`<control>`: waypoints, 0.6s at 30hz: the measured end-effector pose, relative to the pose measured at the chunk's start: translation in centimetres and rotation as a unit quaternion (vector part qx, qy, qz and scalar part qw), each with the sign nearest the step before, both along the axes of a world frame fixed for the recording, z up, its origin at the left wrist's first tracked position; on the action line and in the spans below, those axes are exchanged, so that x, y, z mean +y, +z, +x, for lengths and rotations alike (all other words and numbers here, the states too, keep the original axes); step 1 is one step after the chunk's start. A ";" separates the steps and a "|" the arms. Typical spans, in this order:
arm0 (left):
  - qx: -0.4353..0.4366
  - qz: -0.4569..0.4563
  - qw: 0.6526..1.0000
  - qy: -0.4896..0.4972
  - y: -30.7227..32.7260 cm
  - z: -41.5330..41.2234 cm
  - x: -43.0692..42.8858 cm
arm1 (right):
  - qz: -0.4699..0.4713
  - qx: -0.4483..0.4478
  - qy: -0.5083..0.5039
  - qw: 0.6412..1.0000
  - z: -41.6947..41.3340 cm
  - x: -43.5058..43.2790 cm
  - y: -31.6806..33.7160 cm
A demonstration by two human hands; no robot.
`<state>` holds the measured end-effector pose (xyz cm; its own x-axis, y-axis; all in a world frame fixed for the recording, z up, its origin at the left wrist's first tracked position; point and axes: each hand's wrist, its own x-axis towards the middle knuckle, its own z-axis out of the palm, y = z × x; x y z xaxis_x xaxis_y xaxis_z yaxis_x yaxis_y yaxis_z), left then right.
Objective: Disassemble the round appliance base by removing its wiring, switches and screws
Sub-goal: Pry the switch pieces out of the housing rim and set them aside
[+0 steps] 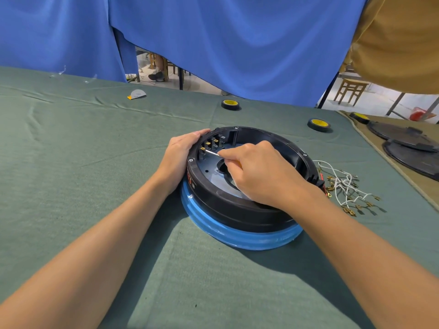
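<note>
Framing base (pixel 228 210): green cloth (pixel 71 167), blue curtains (pixel 237 43)

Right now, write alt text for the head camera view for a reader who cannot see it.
A person's right hand points a thin tool at the brass switches inside a round black and blue base, while the left hand grips its rim. Loose white wires lie on the green cloth to the right.

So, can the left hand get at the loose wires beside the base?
Probably not directly. The left hand grips the base at its left rim, while the wires lie on the cloth at its right; the right hand, holding a screwdriver, and the base itself sit between.
</note>
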<state>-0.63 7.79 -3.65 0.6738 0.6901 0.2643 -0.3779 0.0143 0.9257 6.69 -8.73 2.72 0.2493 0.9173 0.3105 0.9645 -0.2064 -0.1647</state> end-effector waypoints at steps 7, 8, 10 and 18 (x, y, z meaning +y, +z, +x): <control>-0.010 -0.015 1.000 0.011 0.1 0.1 -0.2 | -0.005 -0.001 -0.001 1.000 0.3 0.1 -0.1; -0.009 -0.018 1.000 0.015 0.1 0.1 -0.2 | -0.005 0.002 -0.002 1.000 0.3 0.1 -0.1; -0.007 -0.024 1.000 0.010 0.2 0.0 -0.3 | 0.002 0.013 -0.004 1.000 0.2 -0.1 -0.1; -0.005 -0.033 0.999 0.011 0.0 0.0 -0.4 | 0.001 0.007 -0.015 1.000 0.4 -0.1 -0.5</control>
<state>-0.63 7.39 -3.61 0.6551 0.7214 0.2244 -0.3884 0.0668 0.9191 7.13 -8.79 2.18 0.2808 0.9086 0.3090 0.9555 -0.2346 -0.1786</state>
